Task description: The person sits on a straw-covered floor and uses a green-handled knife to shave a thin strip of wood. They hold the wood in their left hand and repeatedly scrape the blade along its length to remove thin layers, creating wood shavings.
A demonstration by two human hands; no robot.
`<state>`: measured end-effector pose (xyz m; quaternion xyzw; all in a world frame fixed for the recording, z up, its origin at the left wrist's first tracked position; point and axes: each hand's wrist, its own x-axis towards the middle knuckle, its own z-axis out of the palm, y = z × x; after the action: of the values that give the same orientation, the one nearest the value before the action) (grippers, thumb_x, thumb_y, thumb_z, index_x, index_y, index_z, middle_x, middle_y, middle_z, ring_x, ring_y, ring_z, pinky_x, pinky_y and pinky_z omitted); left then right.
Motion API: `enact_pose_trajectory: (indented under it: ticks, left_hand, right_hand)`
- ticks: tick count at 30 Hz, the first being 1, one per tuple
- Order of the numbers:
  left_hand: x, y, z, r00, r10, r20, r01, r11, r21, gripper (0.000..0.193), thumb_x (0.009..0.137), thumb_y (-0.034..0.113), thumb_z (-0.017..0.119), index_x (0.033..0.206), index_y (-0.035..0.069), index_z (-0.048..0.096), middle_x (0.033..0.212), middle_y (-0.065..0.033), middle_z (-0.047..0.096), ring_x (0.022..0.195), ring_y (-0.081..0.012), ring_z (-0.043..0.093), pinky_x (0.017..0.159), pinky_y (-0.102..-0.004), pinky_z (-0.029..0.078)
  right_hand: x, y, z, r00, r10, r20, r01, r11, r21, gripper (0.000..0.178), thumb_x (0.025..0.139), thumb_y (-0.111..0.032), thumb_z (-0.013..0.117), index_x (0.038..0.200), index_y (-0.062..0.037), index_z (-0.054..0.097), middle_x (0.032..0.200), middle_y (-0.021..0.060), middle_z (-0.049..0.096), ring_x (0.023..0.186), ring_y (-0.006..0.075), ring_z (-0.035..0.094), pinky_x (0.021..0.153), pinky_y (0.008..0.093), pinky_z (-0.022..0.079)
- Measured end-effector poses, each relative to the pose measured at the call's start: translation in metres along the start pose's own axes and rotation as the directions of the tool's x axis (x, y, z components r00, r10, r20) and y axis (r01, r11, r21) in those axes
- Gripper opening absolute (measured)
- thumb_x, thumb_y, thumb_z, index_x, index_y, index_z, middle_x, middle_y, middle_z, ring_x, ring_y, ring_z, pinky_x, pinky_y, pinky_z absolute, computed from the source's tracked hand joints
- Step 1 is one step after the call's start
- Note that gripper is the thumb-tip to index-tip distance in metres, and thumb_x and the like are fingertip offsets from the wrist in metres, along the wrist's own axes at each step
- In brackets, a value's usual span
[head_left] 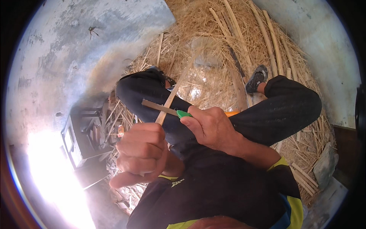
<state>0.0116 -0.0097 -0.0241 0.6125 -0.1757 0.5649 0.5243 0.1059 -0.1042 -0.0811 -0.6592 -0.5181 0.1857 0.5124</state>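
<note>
The left hand (pixel 139 152) is gripping the near end of a pale strip (pixel 174 93), its fingers curling into a fist, while the strip is slanting away in front of the body, over the straw (pixel 183 23). The right hand (pixel 213 128) is holding a knife (pixel 154 105), its fingers pinching the green handle. The blade is crossing the strip just beyond the left fist; whether its edge is biting, the view is not showing. The step is looking like scraping or shaving, and a smooth finish is probably depending on a low, constant blade angle and light, even pressure, since leaning too hard could be digging into the grain. The left fist is sitting near the blade, so the person should be directing strokes outward, along the strip and away from those fingers. The tip is pointing out over the left leg (pixel 131 91), so short, controlled passes are seeming safest. With the far length apparently lacking firm support, the left hand should be holding firmly against twisting.
</note>
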Motion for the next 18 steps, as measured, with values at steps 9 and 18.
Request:
enact_pose_trajectory:
  ticks: [9, 18]
  left_hand:
    - [0.004, 0.0, 0.001, 0.998, -0.002, -0.067, 0.002, 1.0, -0.002, 0.063, 0.102, 0.045, 0.01, 0.05, 0.013, 0.028, 0.042, 0.0021, 0.023, 0.032, -0.0077, 0.014, 0.033, -0.0236, 0.013]
    - [0.005, -0.002, 0.0, 0.995, 0.01, -0.102, -0.008, 1.0, 0.022, 0.06, 0.102, 0.04, 0.01, 0.05, 0.014, 0.024, 0.041, 0.0023, 0.021, 0.033, -0.0077, 0.013, 0.032, -0.0228, 0.012]
  right_hand:
    - [-0.005, -0.003, -0.001, 1.0, -0.007, 0.003, 0.007, 1.0, -0.018, 0.032, 0.097, -0.028, 0.051, 0.077, -0.0021, 0.053, 0.052, 0.0179, 0.047, 0.049, 0.0396, 0.053, 0.044, 0.0439, 0.04]
    - [0.0, 0.009, 0.011, 0.999, 0.018, -0.039, -0.017, 1.0, 0.009, 0.04, 0.096, -0.035, 0.052, 0.071, -0.0031, 0.054, 0.048, 0.018, 0.049, 0.046, 0.0397, 0.054, 0.043, 0.0461, 0.041]
